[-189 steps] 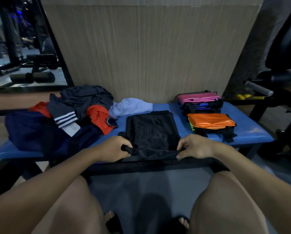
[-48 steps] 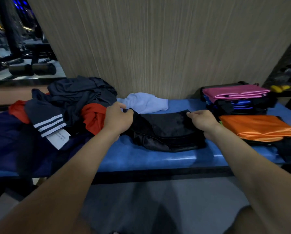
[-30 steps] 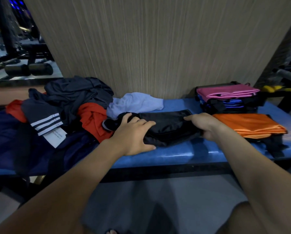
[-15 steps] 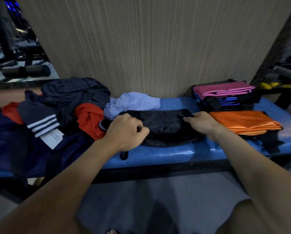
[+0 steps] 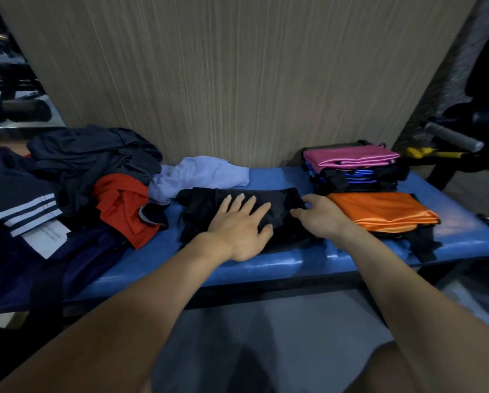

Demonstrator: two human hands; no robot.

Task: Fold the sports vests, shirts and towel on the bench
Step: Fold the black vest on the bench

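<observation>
Lying mid-tabletop (image 5: 266,265): one folded black garment (image 5: 280,205). Left hand (image 5: 239,225) flat upon it, fingers straight and spread. Right hand (image 5: 318,215) at its right edge, fingers relaxed, gripping nothing. Right: orange folded vest (image 5: 379,211); far right, pink-topped stack (image 5: 351,165). Left: unfolded heap (image 5: 90,171), pale blue cloth (image 5: 200,174).

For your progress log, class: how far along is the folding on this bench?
Done: folded orange vest and pink-topped stack at the right. In hand: left hand presses flat on the folded black garment, right hand at its edge. Left: the unfolded pile, red shirt and light blue cloth.
</observation>
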